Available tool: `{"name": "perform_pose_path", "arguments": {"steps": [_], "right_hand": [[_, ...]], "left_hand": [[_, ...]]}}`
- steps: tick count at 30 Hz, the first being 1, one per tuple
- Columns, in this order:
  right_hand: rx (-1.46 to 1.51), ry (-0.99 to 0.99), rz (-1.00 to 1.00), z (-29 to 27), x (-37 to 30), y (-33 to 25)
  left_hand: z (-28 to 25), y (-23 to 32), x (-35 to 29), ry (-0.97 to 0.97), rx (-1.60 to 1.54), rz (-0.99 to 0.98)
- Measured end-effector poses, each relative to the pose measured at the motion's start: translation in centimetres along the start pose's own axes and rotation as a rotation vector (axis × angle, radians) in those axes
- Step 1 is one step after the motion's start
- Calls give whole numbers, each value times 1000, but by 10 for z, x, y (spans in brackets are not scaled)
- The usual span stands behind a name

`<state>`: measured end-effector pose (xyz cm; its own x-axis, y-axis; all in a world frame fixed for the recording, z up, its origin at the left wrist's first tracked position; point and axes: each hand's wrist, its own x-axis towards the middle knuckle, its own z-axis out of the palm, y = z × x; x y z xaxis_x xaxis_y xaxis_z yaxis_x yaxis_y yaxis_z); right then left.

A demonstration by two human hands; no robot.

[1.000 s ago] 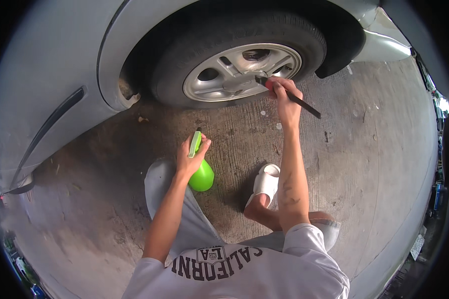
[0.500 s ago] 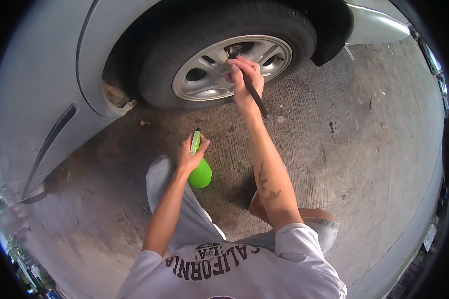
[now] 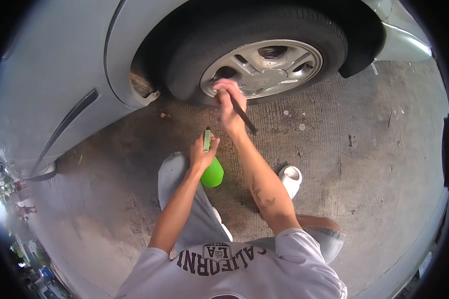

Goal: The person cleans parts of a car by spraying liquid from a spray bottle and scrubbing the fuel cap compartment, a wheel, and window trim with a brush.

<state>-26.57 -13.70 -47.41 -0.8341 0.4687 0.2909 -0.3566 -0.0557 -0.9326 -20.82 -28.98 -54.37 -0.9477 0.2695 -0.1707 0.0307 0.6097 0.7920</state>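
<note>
My left hand (image 3: 202, 153) is closed around the neck of a bright green spray bottle (image 3: 212, 173), its pale green trigger head pointing toward the wheel. In my right hand (image 3: 229, 102) is a slim black-handled brush (image 3: 245, 119), gripped with the fingers wrapped round it. The handle slants back toward me; the working end is hidden behind my fingers. That hand is at the lower left edge of the silver wheel rim (image 3: 264, 79), close to a dark opening between the spokes. The black tire (image 3: 182, 74) surrounds the rim.
The silver car body (image 3: 60, 55) curves along the left, with a fender edge at upper right. Ridged, stained concrete (image 3: 344, 149) lies beneath. A white shoe (image 3: 290, 179) is to the right of my right forearm. My bent knee (image 3: 173, 172) is beside the bottle.
My right hand has moved with the brush from the upper spokes down to the rim's lower left. The view has shifted, so the wheel appears farther right. My left hand still holds the spray bottle.
</note>
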Motion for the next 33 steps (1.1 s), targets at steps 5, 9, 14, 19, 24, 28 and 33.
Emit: {"name": "perform_pose_path", "arguments": {"steps": [5,9,14,19,24,28,33], "right_hand": [[145,120,-127,12,27,-51],[61,6,93,-2,-3,13],[238,142,-280,47,27,-55],[-82,-26,91,-27,-3,55],[-79,56,-289,-14,18,-39],[-242,-40,-330,-4,8,-3],[-176,81,-299,-10,36,-36]], "left_hand": [[-5,11,-6,-1,-20,32],[17,5,6,-51,-49,21],[-28,4,-2,35,-70,-56],[31,1,-2,-34,-59,6],[52,15,-9,-21,-74,19],[52,11,-11,52,-165,34],[40,3,-1,86,-110,30]]}}
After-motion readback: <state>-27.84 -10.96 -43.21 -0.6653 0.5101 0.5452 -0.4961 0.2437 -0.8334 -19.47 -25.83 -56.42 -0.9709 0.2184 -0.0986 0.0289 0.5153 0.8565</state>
